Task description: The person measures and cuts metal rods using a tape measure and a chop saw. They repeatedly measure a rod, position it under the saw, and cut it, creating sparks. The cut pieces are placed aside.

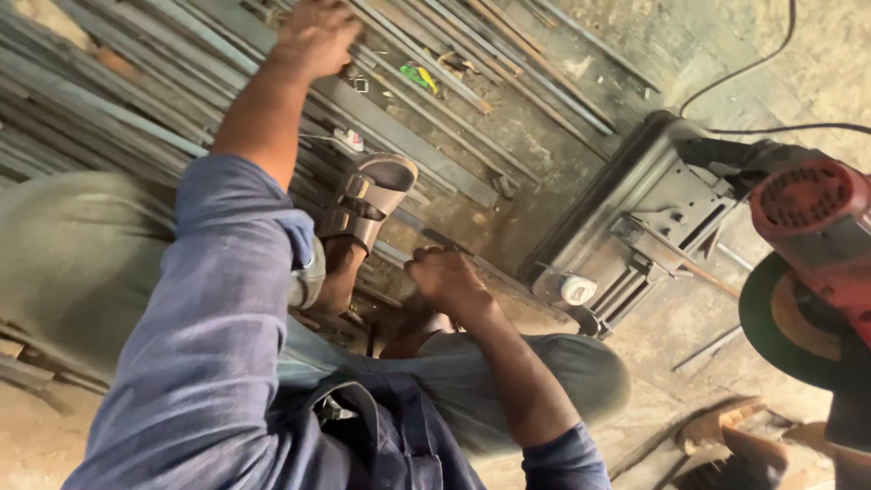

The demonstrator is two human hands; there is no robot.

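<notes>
A blue sleeve (209, 345) fills the near left. Beyond it the left hand (316, 34) reaches far into long steel bars (426, 150) running diagonally, fingers curled; what they grip I cannot tell. The right hand (446, 277) closes on a bar end beside the sandal (367, 201). A red chop saw (807, 236) sits right; a small green packet (417, 76) lies far among bars.

A red chop saw (817, 263) stands right of a sandalled foot (363, 204).

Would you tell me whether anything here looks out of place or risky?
Yes. The sandalled foot stands on loose metal bars while the left hand and right hand reach among them. The chop saw sits close by with its disc exposed.
</notes>
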